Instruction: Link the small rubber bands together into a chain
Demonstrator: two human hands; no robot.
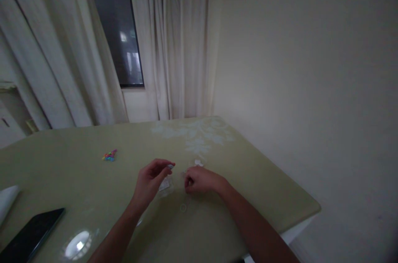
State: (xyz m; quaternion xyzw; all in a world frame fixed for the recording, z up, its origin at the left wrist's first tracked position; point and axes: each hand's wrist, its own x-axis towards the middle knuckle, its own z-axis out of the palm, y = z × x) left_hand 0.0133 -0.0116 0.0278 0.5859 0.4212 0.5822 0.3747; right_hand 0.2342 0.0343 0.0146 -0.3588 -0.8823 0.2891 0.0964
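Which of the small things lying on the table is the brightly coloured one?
The little multicoloured cluster, lying alone to the left of the left hand. The small pieces near both hands, like the one beyond the right hand, are whitish.

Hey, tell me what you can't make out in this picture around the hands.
Head view, dim and soft:
- Small pale piece pinched in the left hand: too small to identify.
- Right hand: curled knuckles hide anything inside it.
- Clear wrapper between the hands: blurred, contents unreadable.
- Colourful bits: too small to name.
- Phone: cut by the frame's lower edge.
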